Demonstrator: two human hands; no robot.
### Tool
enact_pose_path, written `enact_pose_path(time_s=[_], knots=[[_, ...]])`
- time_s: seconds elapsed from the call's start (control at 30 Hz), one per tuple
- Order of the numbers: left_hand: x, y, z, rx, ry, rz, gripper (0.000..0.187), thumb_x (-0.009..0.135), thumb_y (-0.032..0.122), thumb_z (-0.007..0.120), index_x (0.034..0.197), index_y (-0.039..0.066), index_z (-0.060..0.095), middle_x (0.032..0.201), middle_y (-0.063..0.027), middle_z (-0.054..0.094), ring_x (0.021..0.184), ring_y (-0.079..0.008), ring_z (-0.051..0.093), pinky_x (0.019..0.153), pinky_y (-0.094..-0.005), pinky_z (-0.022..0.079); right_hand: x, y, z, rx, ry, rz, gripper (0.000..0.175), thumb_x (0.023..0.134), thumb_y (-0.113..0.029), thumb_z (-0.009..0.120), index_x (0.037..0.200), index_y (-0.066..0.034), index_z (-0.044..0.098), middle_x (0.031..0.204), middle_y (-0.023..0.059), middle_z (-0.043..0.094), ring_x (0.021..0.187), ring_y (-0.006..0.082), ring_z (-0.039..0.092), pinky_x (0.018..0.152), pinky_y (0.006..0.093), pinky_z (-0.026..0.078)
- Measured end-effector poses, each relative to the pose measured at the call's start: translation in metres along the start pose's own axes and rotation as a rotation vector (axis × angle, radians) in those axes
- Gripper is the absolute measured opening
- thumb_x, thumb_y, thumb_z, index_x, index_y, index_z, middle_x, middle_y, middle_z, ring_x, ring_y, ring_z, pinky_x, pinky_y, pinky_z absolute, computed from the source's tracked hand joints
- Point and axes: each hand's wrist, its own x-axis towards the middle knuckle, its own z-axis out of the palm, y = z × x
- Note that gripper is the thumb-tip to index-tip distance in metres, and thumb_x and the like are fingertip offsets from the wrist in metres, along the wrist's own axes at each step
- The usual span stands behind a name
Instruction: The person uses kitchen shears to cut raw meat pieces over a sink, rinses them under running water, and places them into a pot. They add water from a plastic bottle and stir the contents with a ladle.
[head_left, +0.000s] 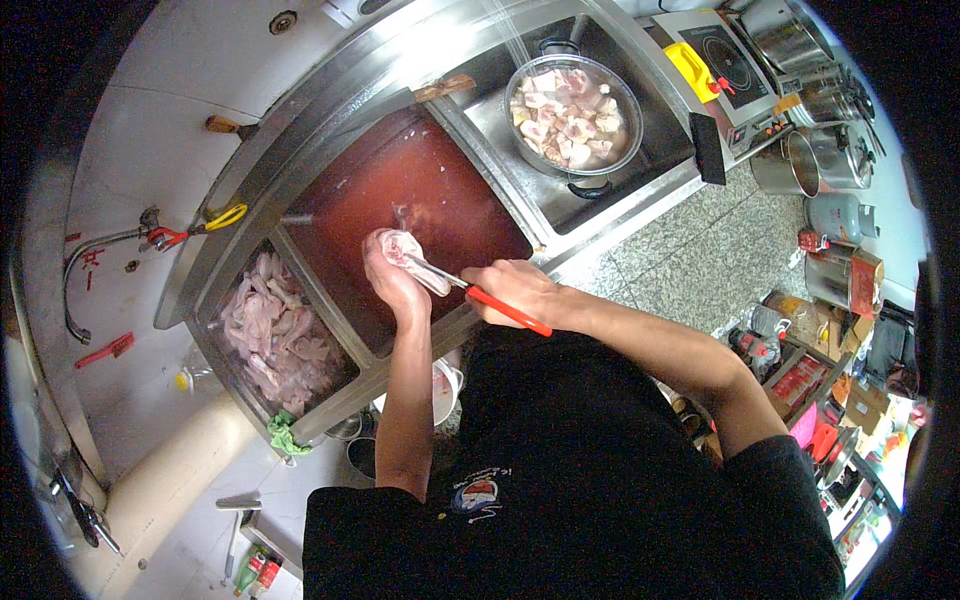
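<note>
My left hand (394, 277) holds a pale piece of raw meat (405, 259) above the middle sink basin, which is full of reddish water (390, 165). In my right hand (510, 292) is a tool with a red handle (510, 310); its metal end touches the meat, and its exact kind is unclear. The left basin holds a heap of pale raw meat pieces (277, 330). Inside the right basin stands a two-handled metal pot (641, 120) with chunks of meat (574, 120) in liquid.
A wooden-handled item (445, 88) lies at the basins' back edge. Yellow-handled scissors (225, 217) are by the curved faucet (75, 262). A green cloth (286, 435) hangs at the lower left corner. Right of the sink are a yellow jug (690, 71) and an induction cooker (724, 64).
</note>
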Motion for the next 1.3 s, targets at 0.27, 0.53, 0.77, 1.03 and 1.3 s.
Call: enact_pose_path(time_s=[0.27, 0.53, 0.77, 1.03, 1.3], knots=[[0.006, 0.011, -0.009, -0.158, -0.129, -0.219, 0.036, 0.100, 0.035, 0.044, 0.098, 0.003, 0.061, 0.087, -0.0085, 0.064, 0.080, -0.0223, 0.063, 0.072, -0.0365, 0.051, 0.004, 0.012, -0.004, 0.184, -0.112, 0.028, 0.024, 0.089, -0.025, 0.054, 0.094, -0.0047, 0.064, 0.084, 0.0234, 0.069, 0.083, 0.0461, 0.066, 0.077, 0.0535, 0.053], [0.013, 0.022, -0.027, -0.146, -0.391, -0.375, 0.061, 0.097, 0.062, 0.041, 0.094, 0.005, 0.061, 0.077, -0.0125, 0.064, 0.073, -0.0230, 0.065, 0.061, -0.0352, 0.052, -0.006, -0.011, -0.025, -0.139, -0.120, -0.090, 0.031, 0.086, -0.021, 0.056, 0.106, 0.0024, 0.060, 0.073, 0.0248, 0.067, 0.074, 0.0427, 0.069, 0.067, 0.0520, 0.057], [0.039, 0.034, -0.048, -0.082, -0.387, -0.404, 0.045, 0.099, 0.048, 0.047, 0.094, 0.006, 0.062, 0.075, -0.0066, 0.060, 0.064, -0.0179, 0.057, 0.057, -0.0319, 0.046, -0.022, -0.003, -0.042, -0.069, -0.108, -0.111, 0.021, 0.086, -0.015, 0.060, 0.102, -0.0003, 0.059, 0.064, 0.0213, 0.062, 0.061, 0.0410, 0.064, 0.055, 0.0497, 0.051], [0.026, 0.030, -0.033, -0.081, -0.355, -0.314, 0.035, 0.101, 0.038, 0.043, 0.094, 0.008, 0.061, 0.077, -0.0040, 0.060, 0.067, -0.0161, 0.060, 0.054, -0.0297, 0.049, -0.019, -0.011, -0.053, 0.161, -0.167, -0.129, 0.024, 0.087, -0.020, 0.056, 0.104, -0.0025, 0.059, 0.070, 0.0210, 0.065, 0.069, 0.0406, 0.067, 0.063, 0.0510, 0.052], [0.016, 0.041, -0.027, -0.083, -0.432, -0.350, 0.036, 0.101, 0.038, 0.045, 0.091, 0.007, 0.059, 0.070, -0.0063, 0.058, 0.054, -0.0179, 0.054, 0.049, -0.0309, 0.044, -0.019, -0.010, -0.057, 0.057, -0.164, -0.056, 0.024, 0.081, -0.012, 0.063, 0.101, -0.0022, 0.055, 0.071, 0.0114, 0.066, 0.067, 0.0326, 0.067, 0.060, 0.0423, 0.050]])
